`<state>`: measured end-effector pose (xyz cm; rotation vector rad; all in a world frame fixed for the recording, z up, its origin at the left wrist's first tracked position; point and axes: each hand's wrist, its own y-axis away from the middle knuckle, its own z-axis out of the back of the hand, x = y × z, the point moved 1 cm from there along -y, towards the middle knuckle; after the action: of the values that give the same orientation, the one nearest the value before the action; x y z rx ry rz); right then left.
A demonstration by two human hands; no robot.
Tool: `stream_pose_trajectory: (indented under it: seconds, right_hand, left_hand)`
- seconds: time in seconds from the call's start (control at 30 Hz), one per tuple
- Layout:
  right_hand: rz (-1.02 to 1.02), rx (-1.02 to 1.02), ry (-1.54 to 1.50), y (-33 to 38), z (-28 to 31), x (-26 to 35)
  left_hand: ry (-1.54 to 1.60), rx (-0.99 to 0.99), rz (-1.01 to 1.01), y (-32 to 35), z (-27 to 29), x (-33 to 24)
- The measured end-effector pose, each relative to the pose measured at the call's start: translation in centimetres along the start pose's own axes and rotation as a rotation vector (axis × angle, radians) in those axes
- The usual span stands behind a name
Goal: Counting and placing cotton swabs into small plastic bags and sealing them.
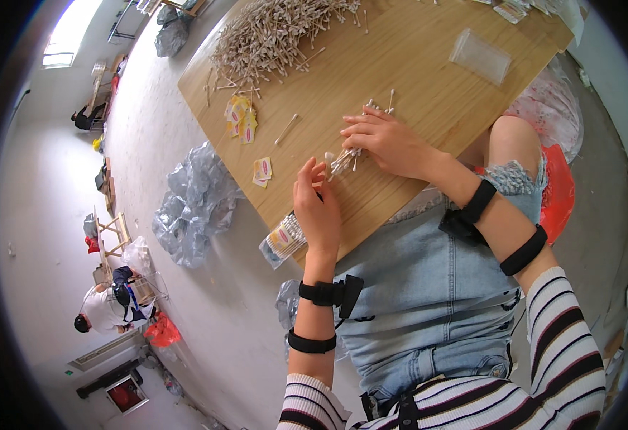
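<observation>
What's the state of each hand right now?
Left hand: partly curled beside the bunch of cotton swabs; grip cannot be told.
Right hand: curled over that bunch; whether gripping cannot be told.

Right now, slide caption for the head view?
Right hand over a bunch of cotton swabs, left hand close by; larger heap beyond.

Head-worn fisheye, left of a pair, looking steeply down, left hand (317,215) and right hand (389,140) near, wooden tabletop (407,54) beyond, floor (235,315) farther off leftward.
</observation>
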<state>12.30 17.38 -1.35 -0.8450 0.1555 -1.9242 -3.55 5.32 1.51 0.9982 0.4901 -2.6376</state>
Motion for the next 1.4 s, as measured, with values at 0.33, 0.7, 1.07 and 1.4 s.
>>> stream_pose_trajectory:
  seconds: [0.33,0.7,1.07,1.4]
  right_hand:
    - [0.014,0.027,-0.022,0.0,-0.4,1.1]
    - [0.017,0.037,0.046,0.3,0.3,-1.1]
    - [0.035,-0.052,0.08,-0.2,1.6,-2.7]
    - [-0.232,-0.237,0.275,-0.6,2.7,-5.1]
  left_hand:
    - [0.242,0.162,0.049,-2.5,0.4,-0.2]
    - [-0.064,0.054,-0.233,-1.3,-0.8,-0.8]
    - [-0.068,-0.011,-0.194,-0.7,-0.2,-0.2]
    - [-0.116,0.027,-0.208,1.2,0.9,-0.1]
